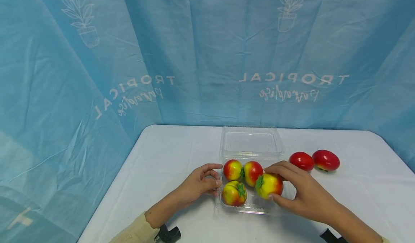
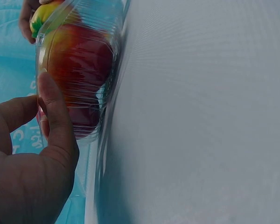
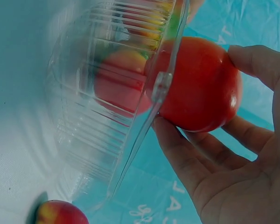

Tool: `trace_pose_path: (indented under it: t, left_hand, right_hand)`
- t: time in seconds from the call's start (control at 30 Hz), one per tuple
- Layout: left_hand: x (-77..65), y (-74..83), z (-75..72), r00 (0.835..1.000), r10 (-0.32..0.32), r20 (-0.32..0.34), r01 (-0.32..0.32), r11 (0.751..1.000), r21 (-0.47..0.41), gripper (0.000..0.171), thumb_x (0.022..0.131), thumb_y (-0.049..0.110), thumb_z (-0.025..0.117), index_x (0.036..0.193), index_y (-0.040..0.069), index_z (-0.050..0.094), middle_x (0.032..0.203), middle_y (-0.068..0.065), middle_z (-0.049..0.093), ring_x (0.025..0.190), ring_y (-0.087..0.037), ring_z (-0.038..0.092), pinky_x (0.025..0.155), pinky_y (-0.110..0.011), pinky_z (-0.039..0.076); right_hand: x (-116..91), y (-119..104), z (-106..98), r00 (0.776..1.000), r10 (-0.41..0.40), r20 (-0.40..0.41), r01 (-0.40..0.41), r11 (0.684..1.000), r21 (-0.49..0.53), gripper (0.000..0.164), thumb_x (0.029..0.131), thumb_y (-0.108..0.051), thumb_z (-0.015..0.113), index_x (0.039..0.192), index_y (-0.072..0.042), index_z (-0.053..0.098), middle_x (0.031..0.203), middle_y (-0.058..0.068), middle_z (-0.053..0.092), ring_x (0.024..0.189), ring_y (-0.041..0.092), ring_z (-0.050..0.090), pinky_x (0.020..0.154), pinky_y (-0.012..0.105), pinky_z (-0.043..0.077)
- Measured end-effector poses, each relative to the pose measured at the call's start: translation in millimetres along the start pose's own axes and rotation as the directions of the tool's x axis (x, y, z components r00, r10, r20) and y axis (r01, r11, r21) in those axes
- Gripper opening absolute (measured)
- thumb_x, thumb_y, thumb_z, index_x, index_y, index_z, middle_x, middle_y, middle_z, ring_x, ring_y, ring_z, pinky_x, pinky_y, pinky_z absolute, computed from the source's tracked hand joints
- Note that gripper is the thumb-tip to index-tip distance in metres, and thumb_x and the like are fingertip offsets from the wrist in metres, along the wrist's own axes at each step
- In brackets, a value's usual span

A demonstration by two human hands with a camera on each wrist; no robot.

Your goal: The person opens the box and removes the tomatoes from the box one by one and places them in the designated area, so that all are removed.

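My right hand (image 1: 303,192) grips a red-and-yellow persimmon (image 1: 268,186) with a green leafy cap, thumb on the near side and fingers on the far side. It is over the right part of an open clear plastic clamshell box (image 1: 253,210). Seen from the right wrist, the held persimmon (image 3: 200,84) is at the rim, its red side facing the camera. Inside the box are three similar persimmons (image 1: 234,193), grouped at the left. My left hand (image 1: 202,183) pinches the box's left rim; the left wrist view shows the thumb (image 2: 56,109) against the outer wall.
Two red fruits (image 1: 325,160) lie on the white table to the right of the box. The box's hinged lid (image 1: 249,142) lies folded back toward the far edge. Blue printed curtains (image 1: 220,55) hang behind and beside the table.
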State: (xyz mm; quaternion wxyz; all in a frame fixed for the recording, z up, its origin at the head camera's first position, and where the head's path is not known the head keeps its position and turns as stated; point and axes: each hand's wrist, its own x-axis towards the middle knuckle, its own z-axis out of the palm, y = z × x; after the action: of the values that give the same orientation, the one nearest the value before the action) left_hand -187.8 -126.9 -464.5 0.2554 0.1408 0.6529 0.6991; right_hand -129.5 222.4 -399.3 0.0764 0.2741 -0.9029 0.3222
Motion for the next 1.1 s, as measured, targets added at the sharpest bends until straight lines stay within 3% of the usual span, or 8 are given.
trace_pose_path:
  t: [1.1]
  left_hand:
    - [-0.1, -0.7, 0.0, 1.0, -0.009, -0.006, 0.009, 1.0, -0.004, 0.056, 0.101, 0.008, 0.073, 0.152, 0.007, 0.05, 0.116, -0.012, 0.056, 0.086, -0.018, 0.069, 0.081, -0.033, 0.066]
  right_hand:
    - [-3, 7, -16, 0.992, 0.029, -0.121, -0.034, 0.999, -0.041, 0.072, 0.072, -0.031, 0.101, 0.134, -0.03, 0.064, 0.125, -0.016, 0.062, 0.11, 0.005, 0.065, 0.088, 0.016, 0.058]
